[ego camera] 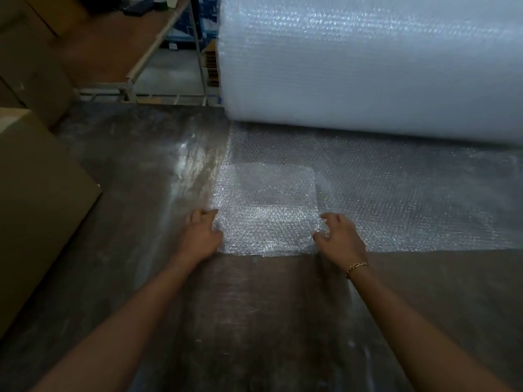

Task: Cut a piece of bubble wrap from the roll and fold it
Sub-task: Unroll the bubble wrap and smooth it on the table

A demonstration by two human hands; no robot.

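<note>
Clear pebbly bubble wrap square (267, 213) between left hand (199, 236) and right hand (341, 239)

I read both arms bare, extended forward, converging slightly | left hand (202, 236) palm down, fingers loosely bent, thumb toward centre | right hand (341, 239) palm down, fingers spread and bent, tips lowered | wrists nearly straight | hands side by side, apart | I cannot confirm a pinch on either side

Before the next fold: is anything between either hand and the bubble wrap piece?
Nothing visible is. The left hand is at the left edge of the folded piece, and the right hand is at its right edge.
</note>
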